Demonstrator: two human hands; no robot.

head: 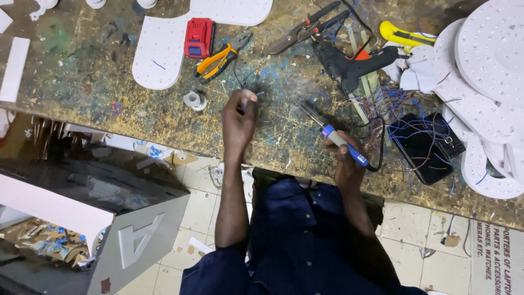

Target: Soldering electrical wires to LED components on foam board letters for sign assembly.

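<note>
Here the workbench [98,82] is a worn wooden top, scarred and flecked with blue, green and white paint, and beyond its near edge lies a pale tiled floor [196,186] littered with scraps. No true containers show; the nearest to one is a small white spool [194,100] standing on the bench, and what it holds cannot be told.

The left hand [239,117] hovers over the middle of the bench, its fingers pinched shut on something small and thin, seemingly a bit of wire, too small to tell surely. The right hand [345,158] is wrapped around the blue handle of a soldering iron [334,137], whose metal tip points up and left toward the left hand, with a faint wisp of smoke above it.

Just beyond the hands lie orange-handled pliers [221,59], a red battery pack [199,37] resting on a white perforated panel [161,52], a black glue gun [355,61], a yellow utility knife [404,36], and a tangle of blue and copper wires [382,104]. A dark phone [423,147] lies at right beside stacked white round panels [491,60].
</note>
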